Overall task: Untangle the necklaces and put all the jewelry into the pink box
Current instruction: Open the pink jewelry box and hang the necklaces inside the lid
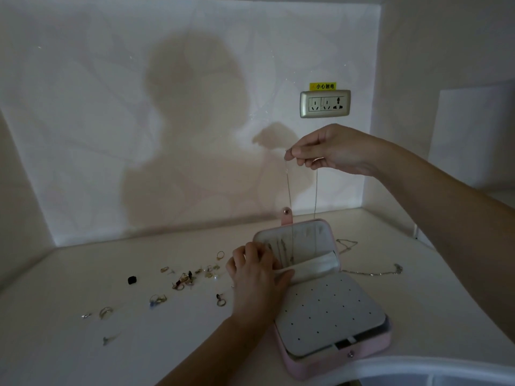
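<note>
The pink box [373, 348] lies open on the white table, its lid [306, 235] propped upright and a white perforated panel across its base. My right hand [331, 149] is raised above the lid and pinches a thin silver necklace [288, 190] that hangs down in two strands into the lid. My left hand [256, 274] rests at the lid's left edge, its thumb holding the lid's fabric pocket [315, 264] pulled open. Two more necklaces, one [347, 244] behind the box and one [373, 272] beside it, lie on the table to the right.
Several rings and earrings [184, 280] are scattered on the table left of the box, with a small black piece [131, 280] among them. A wall socket [325, 103] sits above my right hand. A white curved rim [418, 369] crosses the bottom right corner.
</note>
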`<action>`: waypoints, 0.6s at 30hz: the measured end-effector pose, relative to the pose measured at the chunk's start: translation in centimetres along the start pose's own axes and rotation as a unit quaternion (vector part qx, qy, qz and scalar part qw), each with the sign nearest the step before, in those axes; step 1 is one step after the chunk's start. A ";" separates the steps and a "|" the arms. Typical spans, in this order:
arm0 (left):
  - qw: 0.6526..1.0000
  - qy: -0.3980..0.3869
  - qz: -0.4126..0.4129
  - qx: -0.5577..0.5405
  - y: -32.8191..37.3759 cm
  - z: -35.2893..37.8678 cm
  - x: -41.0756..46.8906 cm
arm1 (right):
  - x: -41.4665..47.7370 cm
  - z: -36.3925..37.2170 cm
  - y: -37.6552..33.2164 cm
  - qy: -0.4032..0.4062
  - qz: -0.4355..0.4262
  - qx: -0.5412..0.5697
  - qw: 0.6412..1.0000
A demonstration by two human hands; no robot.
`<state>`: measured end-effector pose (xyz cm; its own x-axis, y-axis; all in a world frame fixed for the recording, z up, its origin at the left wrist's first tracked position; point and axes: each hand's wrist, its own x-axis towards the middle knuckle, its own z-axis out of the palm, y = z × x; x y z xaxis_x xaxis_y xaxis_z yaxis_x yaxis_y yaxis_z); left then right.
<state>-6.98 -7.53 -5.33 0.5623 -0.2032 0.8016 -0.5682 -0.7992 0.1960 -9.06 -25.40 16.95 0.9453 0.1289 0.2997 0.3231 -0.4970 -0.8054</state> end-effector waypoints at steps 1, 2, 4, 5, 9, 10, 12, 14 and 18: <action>1.000 0.001 0.001 -0.003 -0.1 0.1 0.0 | -0.1 0.1 0.2 0.001 -0.002 -0.001 1.000; 1.000 -0.001 0.001 -0.006 -0.1 0.1 0.1 | -0.1 0.2 0.4 0.007 -0.004 0.004 1.000; 1.000 -0.005 0.002 -0.002 -0.2 0.1 0.0 | -0.2 0.2 0.7 0.024 -0.007 0.021 0.999; 1.000 -0.004 0.004 0.002 -0.2 0.1 0.0 | -0.2 0.3 0.9 0.031 -0.009 0.027 0.999; 1.000 0.005 0.009 0.005 -0.1 0.1 0.1 | -0.7 0.3 1.4 0.031 -0.007 0.029 0.999; 1.000 0.006 0.009 0.007 -0.2 0.1 0.0 | -0.8 0.5 1.5 0.027 -0.005 0.027 0.999; 1.000 0.006 0.010 0.009 -0.2 0.2 0.1 | -1.2 0.7 1.9 0.019 -0.002 0.015 1.000; 1.000 0.005 0.010 0.011 -0.3 0.3 0.0 | -1.6 1.0 2.5 0.017 0.001 -0.004 1.000; 1.000 0.010 0.020 0.003 -0.3 0.5 0.0 | -2.4 1.5 3.8 0.010 0.006 -0.044 0.999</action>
<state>-6.47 -7.57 -5.66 0.5270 -0.2230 0.8201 -0.5858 -0.7944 0.1604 -10.07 -26.28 12.40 0.9477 0.1064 0.3009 0.3059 -0.5717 -0.7613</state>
